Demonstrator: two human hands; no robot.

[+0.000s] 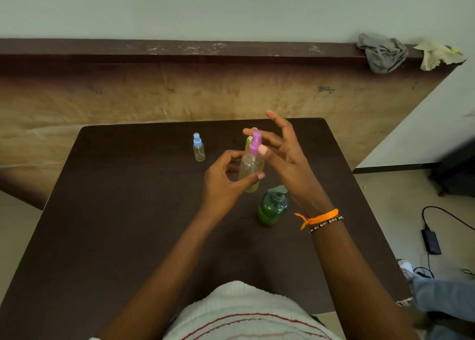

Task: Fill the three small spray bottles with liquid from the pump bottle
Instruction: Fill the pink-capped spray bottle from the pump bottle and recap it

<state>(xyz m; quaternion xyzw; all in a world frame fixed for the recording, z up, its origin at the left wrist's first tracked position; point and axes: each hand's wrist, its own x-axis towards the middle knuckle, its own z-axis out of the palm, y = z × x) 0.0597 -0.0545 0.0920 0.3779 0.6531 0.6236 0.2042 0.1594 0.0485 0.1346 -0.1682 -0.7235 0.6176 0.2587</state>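
Above the dark table (128, 224) my left hand (223, 183) grips the body of a small clear spray bottle with a pink spray top (250, 167); yellowish liquid fills it. My right hand (282, 152) pinches the pink top between thumb and fingers. A second small spray bottle with a blue top (198, 148) stands upright on the table to the far left, looking nearly empty. A third small bottle (248, 141) with yellow-green liquid stands behind my hands, mostly hidden. The green pump bottle (271, 208) stands under my right wrist.
A brown wooden panel (154, 95) rises behind the table. A grey cloth (383, 53) and a pale rag (437, 55) lie on its top ledge. On the floor at right are a black charger with cable (431, 240) and another person's shoe and jeans (437, 293).
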